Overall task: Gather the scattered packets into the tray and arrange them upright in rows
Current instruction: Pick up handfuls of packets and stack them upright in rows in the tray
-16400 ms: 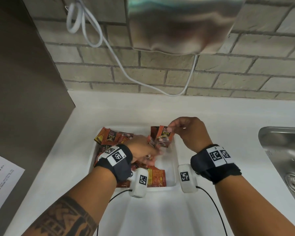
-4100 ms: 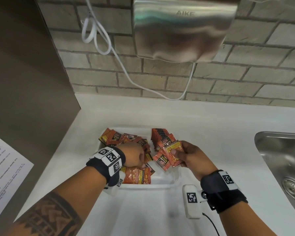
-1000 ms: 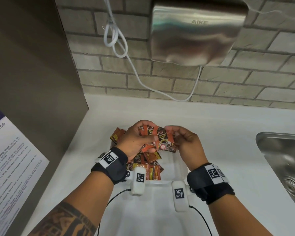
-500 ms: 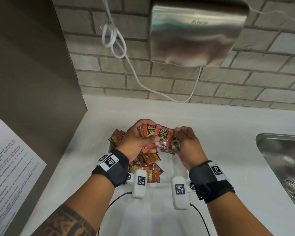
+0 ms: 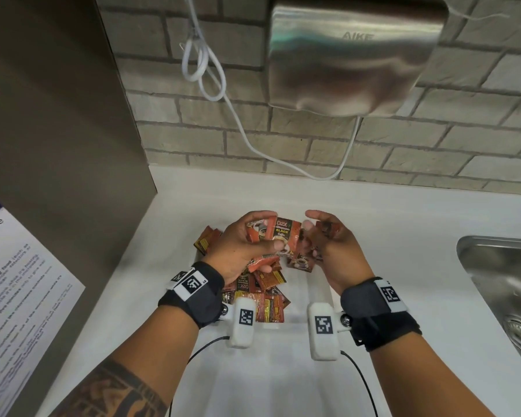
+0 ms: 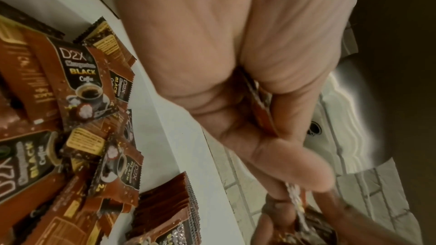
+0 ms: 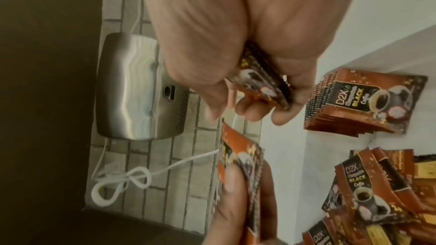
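Note:
Orange-brown D2X Black Coffee packets (image 5: 284,233) are held up above a white tray (image 5: 316,296) on the counter. My left hand (image 5: 263,233) grips a few of them, its thumb pressing on the front packet; one packet's edge (image 6: 261,107) shows between its fingers. My right hand (image 5: 319,236) is just right of that bunch, its fingers curled round its own packets (image 7: 261,85). A neat stack of packets (image 7: 354,103) stands at the tray's far right. Loose packets (image 5: 262,296) lie jumbled in the tray's left half.
A steel hand dryer (image 5: 352,55) hangs on the brick wall above, with a white cable (image 5: 205,70) looping down. A steel sink (image 5: 506,290) is at the right. A brown panel (image 5: 57,145) with a printed notice (image 5: 18,296) bounds the left.
My left thumb has come down on the front packet that both hands held. My right thumb and forefinger have come off it. Both hands stay above the tray.

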Tool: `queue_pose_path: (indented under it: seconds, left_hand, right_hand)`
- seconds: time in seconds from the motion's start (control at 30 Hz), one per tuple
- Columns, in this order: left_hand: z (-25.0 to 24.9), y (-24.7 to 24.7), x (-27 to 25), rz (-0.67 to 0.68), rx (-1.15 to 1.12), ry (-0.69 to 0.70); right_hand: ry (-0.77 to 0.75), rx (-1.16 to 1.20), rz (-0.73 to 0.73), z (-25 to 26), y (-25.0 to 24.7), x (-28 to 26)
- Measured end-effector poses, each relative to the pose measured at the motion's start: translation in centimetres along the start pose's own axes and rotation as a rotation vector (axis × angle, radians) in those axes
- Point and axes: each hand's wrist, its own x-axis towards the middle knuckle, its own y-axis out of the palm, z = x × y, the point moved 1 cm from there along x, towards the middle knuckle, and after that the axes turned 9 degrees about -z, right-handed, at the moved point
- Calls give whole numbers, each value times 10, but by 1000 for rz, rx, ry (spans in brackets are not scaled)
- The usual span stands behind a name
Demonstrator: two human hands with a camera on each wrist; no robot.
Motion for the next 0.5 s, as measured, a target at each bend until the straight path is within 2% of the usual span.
queue_pose_path:
  seconds: [0.13,0.3,0.37,0.43,0.5]
  left_hand:
    - [1,8,-2,45,78,16]
    - [3,5,-3,68,-29,-55]
    - [2,3,-2,32,51,-42]
    - [1,3,-2,28,175,-26]
    - [-1,5,-2,46,273,-23]
  right_hand:
    - [45,-82,101,-6,9,-3]
    - [23,-13,8,-1,2,-1]
    - [40,29,-30,3,-1,0]
    - [-37,-50,-24,7,-1,1]
    - [-140,-202,60,12,2,-1]
